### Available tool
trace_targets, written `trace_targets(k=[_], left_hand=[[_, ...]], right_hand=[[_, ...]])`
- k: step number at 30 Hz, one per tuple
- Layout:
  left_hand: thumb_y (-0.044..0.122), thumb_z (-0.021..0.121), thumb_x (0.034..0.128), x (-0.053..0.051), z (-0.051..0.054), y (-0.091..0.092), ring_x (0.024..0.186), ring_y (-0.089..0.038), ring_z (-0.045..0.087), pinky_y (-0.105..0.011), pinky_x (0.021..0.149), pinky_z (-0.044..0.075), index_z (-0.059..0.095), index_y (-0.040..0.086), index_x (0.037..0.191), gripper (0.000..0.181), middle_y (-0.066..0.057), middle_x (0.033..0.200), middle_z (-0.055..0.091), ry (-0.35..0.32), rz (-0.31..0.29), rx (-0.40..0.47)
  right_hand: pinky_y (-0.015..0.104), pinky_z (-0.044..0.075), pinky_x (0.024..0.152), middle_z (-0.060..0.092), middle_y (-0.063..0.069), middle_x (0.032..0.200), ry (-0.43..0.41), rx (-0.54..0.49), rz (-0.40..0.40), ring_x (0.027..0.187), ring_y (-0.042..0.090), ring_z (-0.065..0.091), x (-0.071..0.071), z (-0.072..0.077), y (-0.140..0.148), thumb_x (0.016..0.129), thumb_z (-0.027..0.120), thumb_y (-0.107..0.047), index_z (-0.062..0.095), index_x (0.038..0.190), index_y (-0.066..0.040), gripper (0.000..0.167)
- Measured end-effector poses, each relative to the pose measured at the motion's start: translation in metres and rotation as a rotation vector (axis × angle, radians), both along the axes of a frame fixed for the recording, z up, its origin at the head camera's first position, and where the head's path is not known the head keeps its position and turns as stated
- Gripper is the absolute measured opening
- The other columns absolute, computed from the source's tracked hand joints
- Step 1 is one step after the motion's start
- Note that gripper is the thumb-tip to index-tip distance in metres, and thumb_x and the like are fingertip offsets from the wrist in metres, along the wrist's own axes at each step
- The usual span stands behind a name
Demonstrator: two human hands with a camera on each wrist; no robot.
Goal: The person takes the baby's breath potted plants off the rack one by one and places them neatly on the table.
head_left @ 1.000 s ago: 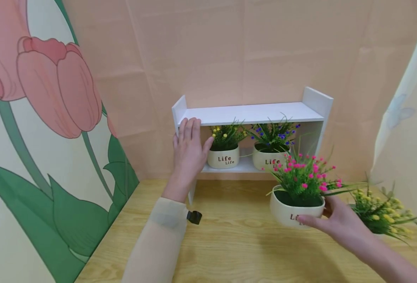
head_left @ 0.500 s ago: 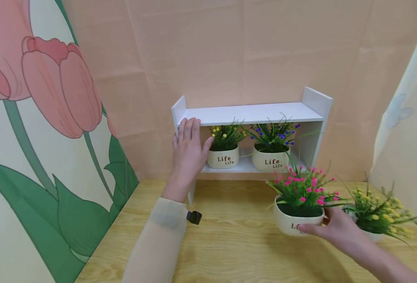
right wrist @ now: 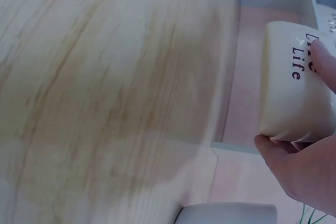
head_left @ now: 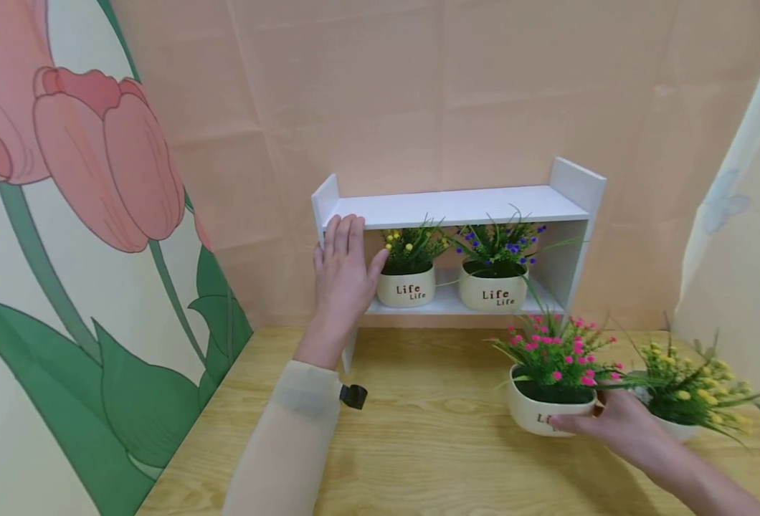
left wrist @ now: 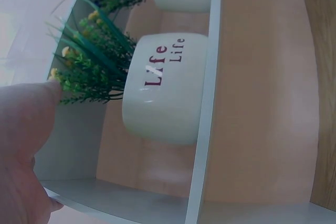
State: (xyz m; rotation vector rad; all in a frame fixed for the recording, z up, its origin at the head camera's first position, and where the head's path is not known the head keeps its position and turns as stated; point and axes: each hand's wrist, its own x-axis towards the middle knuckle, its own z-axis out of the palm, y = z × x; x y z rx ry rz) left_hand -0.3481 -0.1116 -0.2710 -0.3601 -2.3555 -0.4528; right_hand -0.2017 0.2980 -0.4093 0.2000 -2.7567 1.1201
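Over the table at the right, my right hand [head_left: 632, 426] holds a cream "Life" flowerpot [head_left: 535, 414] with pink flowers [head_left: 567, 347]. Its thumb lies across the front lettering; the other fingers are mostly hidden behind the pot's side. The right wrist view shows the flowerpot [right wrist: 294, 93] raised off the wood. My left hand [head_left: 344, 279] rests with straight fingers on the upper left corner of a small white shelf [head_left: 457, 206]. Inside that shelf stand a pot with yellow flowers [head_left: 407, 289], close to my left thumb, and one with blue flowers [head_left: 492, 292].
Right of the held flowerpot, another yellow-flowered pot [head_left: 683, 430] stands on the wooden table [head_left: 412, 444], partly behind my right hand. The shelf's raised side panel [head_left: 576, 188] rises at its right end. A tulip-patterned wall [head_left: 109, 165] borders the left side.
My right hand has lowered the pink-flowered pot and drawn it slightly right, away from the shelf and the blue-flowered pot. My left hand has stayed on the shelf corner.
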Motion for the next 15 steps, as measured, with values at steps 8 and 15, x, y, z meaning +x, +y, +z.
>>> trace_targets(k=[8, 15], left_hand=[[0.051, 0.054, 0.1150, -0.001, -0.001, 0.000, 0.168, -0.032, 0.011, -0.064, 0.132, 0.020, 0.027, 0.009, 0.170, 0.074, -0.011, 0.176, 0.029, 0.005, 0.001, -0.006], [0.051, 0.053, 0.1151, -0.001, -0.001, 0.000, 0.168, -0.031, 0.011, -0.064, 0.131, 0.021, 0.027, 0.010, 0.171, 0.074, -0.011, 0.176, 0.029, 0.004, 0.005, -0.011]], right_hand=[[0.013, 0.049, 0.087, 0.064, 0.029, 0.148, 0.060, 0.018, -0.005, 0.116, -0.005, 0.056, -0.004, -0.013, 0.006, 0.083, 0.101, -0.036, 0.046, 0.163, -0.008, 0.101], [0.006, 0.040, 0.090, 0.056, 0.029, 0.158, 0.053, 0.002, 0.014, 0.136, 0.012, 0.056, -0.008, -0.021, 0.010, 0.084, 0.100, -0.036, 0.037, 0.170, -0.011, 0.109]])
